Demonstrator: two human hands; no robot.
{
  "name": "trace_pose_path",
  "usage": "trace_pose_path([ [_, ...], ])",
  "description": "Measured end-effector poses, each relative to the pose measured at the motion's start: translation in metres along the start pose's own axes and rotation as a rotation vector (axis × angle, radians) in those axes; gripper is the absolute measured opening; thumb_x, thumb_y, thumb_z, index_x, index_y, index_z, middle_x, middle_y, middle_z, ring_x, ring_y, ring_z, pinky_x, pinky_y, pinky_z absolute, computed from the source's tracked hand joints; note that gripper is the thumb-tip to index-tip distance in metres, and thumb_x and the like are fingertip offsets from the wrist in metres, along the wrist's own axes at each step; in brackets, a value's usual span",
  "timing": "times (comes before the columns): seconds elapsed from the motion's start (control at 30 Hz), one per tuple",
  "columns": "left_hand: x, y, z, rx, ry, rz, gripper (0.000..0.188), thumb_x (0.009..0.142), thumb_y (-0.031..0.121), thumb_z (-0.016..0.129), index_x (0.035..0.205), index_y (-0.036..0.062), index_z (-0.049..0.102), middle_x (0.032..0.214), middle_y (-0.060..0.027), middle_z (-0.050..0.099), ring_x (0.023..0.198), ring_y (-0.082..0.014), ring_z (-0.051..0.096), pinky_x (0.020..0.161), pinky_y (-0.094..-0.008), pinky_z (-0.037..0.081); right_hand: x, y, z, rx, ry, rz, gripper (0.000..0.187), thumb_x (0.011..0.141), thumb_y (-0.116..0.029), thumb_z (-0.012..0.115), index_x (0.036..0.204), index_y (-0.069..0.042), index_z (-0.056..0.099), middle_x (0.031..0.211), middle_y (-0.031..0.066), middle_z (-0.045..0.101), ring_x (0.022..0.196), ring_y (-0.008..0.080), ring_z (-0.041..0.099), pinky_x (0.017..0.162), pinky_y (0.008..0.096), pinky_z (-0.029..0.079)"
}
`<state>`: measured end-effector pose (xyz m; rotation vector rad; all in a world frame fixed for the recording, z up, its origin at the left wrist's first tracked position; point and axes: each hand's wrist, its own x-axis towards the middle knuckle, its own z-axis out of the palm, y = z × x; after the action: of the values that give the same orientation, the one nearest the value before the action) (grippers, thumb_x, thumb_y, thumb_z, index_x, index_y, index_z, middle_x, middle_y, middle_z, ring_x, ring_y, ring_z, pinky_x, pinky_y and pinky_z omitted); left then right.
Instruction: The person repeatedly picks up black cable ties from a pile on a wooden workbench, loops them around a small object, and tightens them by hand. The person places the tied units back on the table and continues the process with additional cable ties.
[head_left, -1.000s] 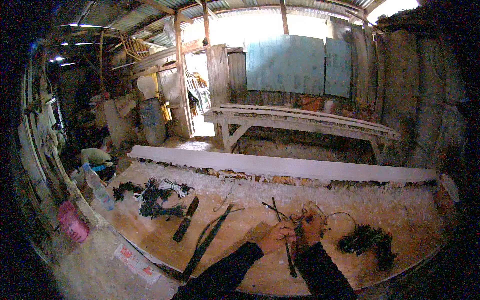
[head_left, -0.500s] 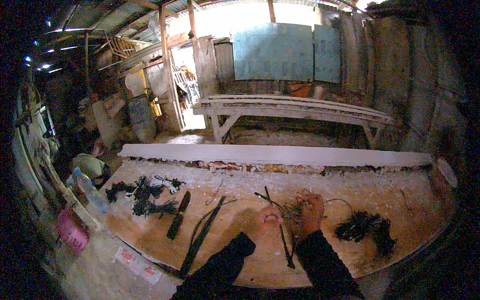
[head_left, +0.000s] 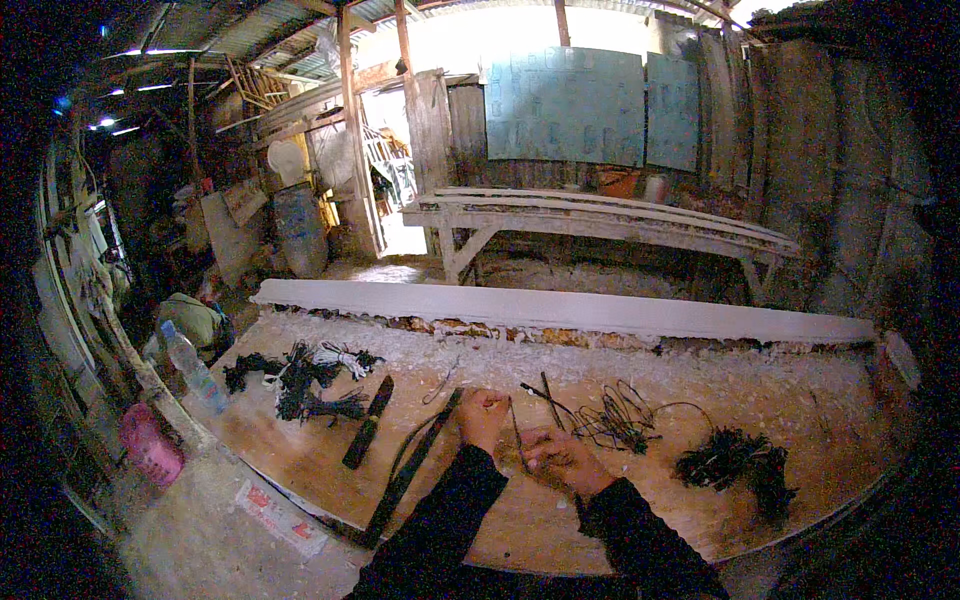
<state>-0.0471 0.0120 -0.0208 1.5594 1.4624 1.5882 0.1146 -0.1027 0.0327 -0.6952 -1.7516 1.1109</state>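
My left hand (head_left: 485, 420) is closed, its fingers pinching the upper end of a short, thin dark cord (head_left: 517, 432) above the table's middle. My right hand (head_left: 560, 458) is just right of it and lower, its fingers closed around the cord's lower part. Beyond my right hand lies a loose tangle of thin dark cord (head_left: 615, 418), with two thin dark sticks (head_left: 548, 400) crossed at its left. Beside my left forearm rests a long dark strip (head_left: 415, 470), with a thin curved cord next to it. Further left is a dark, knife-like tool (head_left: 368, 425).
Black and white cord bundles (head_left: 310, 385) lie on the table's left, a black bundle (head_left: 735, 462) on its right. A white ledge (head_left: 560, 307) runs along the far edge. A plastic bottle (head_left: 190, 365) and pink clog (head_left: 152, 445) are at left. Behind stands a long bench (head_left: 600, 222).
Both hands have moved left. My right hand has left the cord tangle, which now lies on the table, and both hands now hold a short cord between them. The view has shifted slightly.
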Motion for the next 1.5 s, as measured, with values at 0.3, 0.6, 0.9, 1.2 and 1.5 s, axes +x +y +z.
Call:
trace_pose_path([
  [0.3, -0.011, -0.009, 0.012, 0.048, -0.199, 0.282, 0.011, 0.071, 0.010, 0.069, 0.076, 0.0038, 0.062, 0.079, -0.0064, 0.060, 0.076, -0.0187, 0.057, 0.068, -0.0289, 0.046, -0.004, 0.025, -0.018, -0.153, 0.215, 0.184, 0.005, 0.077, -0.008, 0.064, 0.079, -0.004, 0.062, 0.083, 0.0053, 0.062, 0.083, 0.0146, 0.058, 0.075, 0.0292, 0.044],
  [0.6, -0.034, -0.016, 0.046, -0.372, -0.784, 0.192, 0.015, 0.081, 0.013, 0.062, 0.092, 0.0036, 0.058, 0.086, -0.0046, 0.058, 0.084, -0.0165, 0.056, 0.071, -0.0291, 0.046, -0.002, 0.046, -0.040, -0.304, 0.699, 0.086, 0.010, 0.074, 0.005, 0.055, 0.072, -0.004, 0.051, 0.072, 0.0024, 0.055, 0.067, 0.0122, 0.052, 0.063, 0.0255, 0.043],
  [0.9, -0.061, 0.025, 0.044, -0.880, -1.207, 0.068, 0.013, 0.088, 0.011, 0.052, 0.100, 0.0053, 0.053, 0.103, -0.0048, 0.045, 0.089, -0.0158, 0.054, 0.080, -0.0275, 0.044, 0.000, 0.062, -0.058, 0.057, 0.843, 0.035, 0.009, 0.084, -0.004, 0.054, 0.091, -0.001, 0.058, 0.081, 0.0061, 0.060, 0.078, 0.0150, 0.058, 0.066, 0.0280, 0.048],
  [1.2, -0.068, 0.034, 0.039, -1.032, -1.193, -0.193, 0.013, 0.085, 0.009, 0.053, 0.098, 0.0082, 0.052, 0.090, -0.0033, 0.050, 0.077, -0.0099, 0.052, 0.070, -0.0223, 0.044, -0.001, 0.058, -0.065, 0.097, 0.955, 0.048, 0.014, 0.081, -0.007, 0.060, 0.094, -0.001, 0.059, 0.083, 0.0064, 0.058, 0.078, 0.0175, 0.057, 0.068, 0.0291, 0.049],
  [1.5, -0.026, 0.060, -0.009, -0.286, -0.650, -0.089, 0.011, 0.085, 0.019, 0.057, 0.088, 0.0086, 0.058, 0.069, 0.0029, 0.053, 0.058, -0.0060, 0.049, 0.046, -0.0198, 0.036, -0.003, 0.067, -0.075, -0.418, 0.905, 0.004, 0.009, 0.069, -0.010, 0.068, 0.070, -0.003, 0.062, 0.077, 0.0078, 0.060, 0.076, 0.0184, 0.057, 0.069, 0.0308, 0.045],
])
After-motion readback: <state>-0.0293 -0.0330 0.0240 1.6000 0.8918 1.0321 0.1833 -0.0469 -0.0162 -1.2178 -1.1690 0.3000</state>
